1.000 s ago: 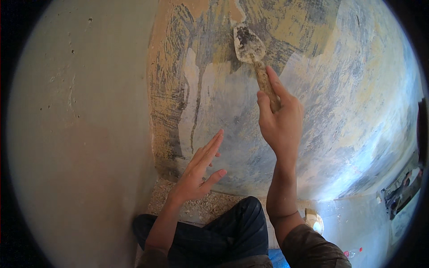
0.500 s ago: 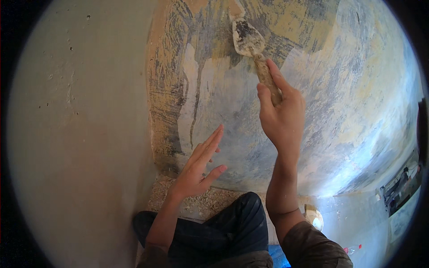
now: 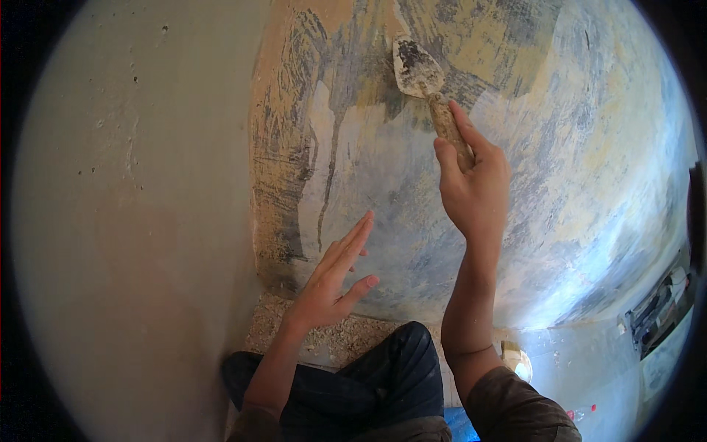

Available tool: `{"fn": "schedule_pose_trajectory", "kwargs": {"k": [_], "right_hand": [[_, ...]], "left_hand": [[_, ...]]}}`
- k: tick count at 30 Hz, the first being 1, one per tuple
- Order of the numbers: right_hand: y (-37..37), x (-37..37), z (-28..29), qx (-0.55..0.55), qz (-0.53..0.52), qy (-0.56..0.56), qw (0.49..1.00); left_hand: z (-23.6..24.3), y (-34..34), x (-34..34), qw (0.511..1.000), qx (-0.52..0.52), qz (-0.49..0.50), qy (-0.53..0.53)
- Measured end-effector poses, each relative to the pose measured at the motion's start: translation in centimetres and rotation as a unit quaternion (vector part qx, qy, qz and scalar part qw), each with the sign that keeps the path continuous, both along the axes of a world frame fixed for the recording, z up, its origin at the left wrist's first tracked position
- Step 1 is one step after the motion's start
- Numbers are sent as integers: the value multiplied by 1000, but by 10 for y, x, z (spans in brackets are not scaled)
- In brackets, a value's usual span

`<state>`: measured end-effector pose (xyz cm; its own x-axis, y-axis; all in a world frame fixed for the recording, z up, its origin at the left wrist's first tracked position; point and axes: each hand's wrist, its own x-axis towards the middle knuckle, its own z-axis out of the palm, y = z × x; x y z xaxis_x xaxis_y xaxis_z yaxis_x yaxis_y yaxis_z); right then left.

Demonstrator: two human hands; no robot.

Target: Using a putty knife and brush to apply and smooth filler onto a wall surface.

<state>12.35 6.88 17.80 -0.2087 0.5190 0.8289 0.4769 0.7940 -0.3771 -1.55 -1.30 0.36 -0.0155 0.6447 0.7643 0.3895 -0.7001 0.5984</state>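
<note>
Right hand [image 3: 479, 184] grasps a plaster-caked, brown-handled trowel [image 3: 426, 82], hiding the handle's [image 3: 448, 124] end; the blade [image 3: 417, 66] lies ahead, contact with the patchy grey-yellow wall [image 3: 412, 166] unclear. Left hand [image 3: 328, 287], lower left, outstretched, released.

The lower end of the trowel handle [image 3: 446, 121] is covered by the right grip [image 3: 479, 190]. The patchy wall [image 3: 567, 177] is cut off by the top edge; the blue item [image 3: 459, 426], by the lower. Far-right dark objects [image 3: 654, 324] cannot be identified.

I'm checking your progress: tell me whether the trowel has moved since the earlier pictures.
Yes: the trowel sits slightly higher up the picture, judged against the dark streak to its left.
</note>
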Motion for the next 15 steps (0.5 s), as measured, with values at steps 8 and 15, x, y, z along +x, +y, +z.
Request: {"fn": "schedule_pose_trajectory", "kwargs": {"k": [8, 15], "right_hand": [[-1, -2, -6, 4, 9, 14, 1000], [7, -9, -2, 48, -26, -8, 998]], "left_hand": [[-4, 4, -1, 999, 33, 13, 5], [-5, 4, -1, 1000, 11, 10, -5]]}}
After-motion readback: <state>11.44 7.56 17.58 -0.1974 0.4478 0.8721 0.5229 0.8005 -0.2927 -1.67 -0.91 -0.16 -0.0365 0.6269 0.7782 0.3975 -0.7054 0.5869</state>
